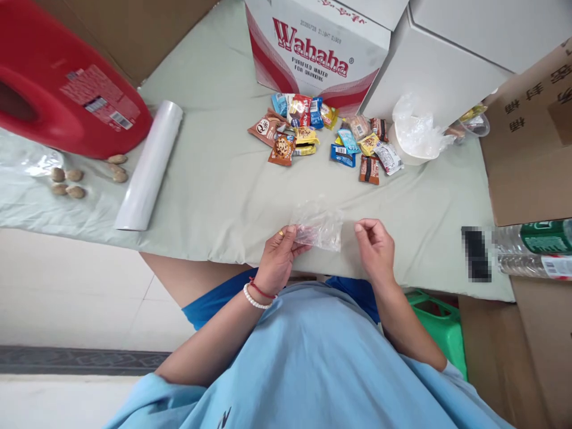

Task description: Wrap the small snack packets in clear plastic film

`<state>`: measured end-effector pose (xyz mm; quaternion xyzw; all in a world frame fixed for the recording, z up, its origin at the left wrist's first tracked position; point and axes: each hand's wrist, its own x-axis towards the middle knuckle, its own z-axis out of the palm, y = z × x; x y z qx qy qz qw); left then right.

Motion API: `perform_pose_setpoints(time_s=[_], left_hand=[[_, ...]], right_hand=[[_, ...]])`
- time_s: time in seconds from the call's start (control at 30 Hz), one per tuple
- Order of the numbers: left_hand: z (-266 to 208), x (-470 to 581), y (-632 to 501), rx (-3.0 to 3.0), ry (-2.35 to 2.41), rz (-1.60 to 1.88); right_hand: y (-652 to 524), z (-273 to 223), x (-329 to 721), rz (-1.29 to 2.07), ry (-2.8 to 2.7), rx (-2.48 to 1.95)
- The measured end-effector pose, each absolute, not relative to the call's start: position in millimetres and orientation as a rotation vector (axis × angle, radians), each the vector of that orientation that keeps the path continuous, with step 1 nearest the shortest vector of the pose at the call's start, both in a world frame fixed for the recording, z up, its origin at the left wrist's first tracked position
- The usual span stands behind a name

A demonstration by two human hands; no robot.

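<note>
My left hand [279, 250] pinches the left end of a clear plastic bag [328, 229] just over the front edge of the cloth-covered table. Fingers show through the thin film. Right of the bag, and apart from it, my right hand [375, 244] has its thumb and fingertips pressed together; whatever may be between them is too small to see. Beyond both hands lie two loose groups of small wrapped snacks, among them a brown cookie packet [282, 149] and a blue packet [342, 155].
A Wahaha carton [317, 53] stands behind the snacks, with a white tub [415, 146] holding crumpled plastic to its right. On the left are a film roll [149, 167], a red jug [75, 77] and several walnuts [75, 192]. Plastic bottles [531, 238] lie far right.
</note>
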<state>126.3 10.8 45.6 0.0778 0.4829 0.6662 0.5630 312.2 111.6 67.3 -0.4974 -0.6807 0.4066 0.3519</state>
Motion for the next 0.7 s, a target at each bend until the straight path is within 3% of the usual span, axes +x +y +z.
perform_pose_setpoints(time_s=[0.23, 0.53, 0.7], left_hand=[[49.5, 130.2, 9.3, 0.269, 1.153, 1.552], [44.3, 90.3, 4.8, 0.052, 1.196, 1.709], [43.2, 80.2, 0.9, 0.100, 1.282, 1.609]], right_hand=[[101.5, 70.5, 278.1, 1.112, -2.062, -1.067], [143.2, 73.2, 321.9, 1.431, -1.220, -1.221], [146.9, 58.8, 364.5, 1.483, -1.334, -1.470]])
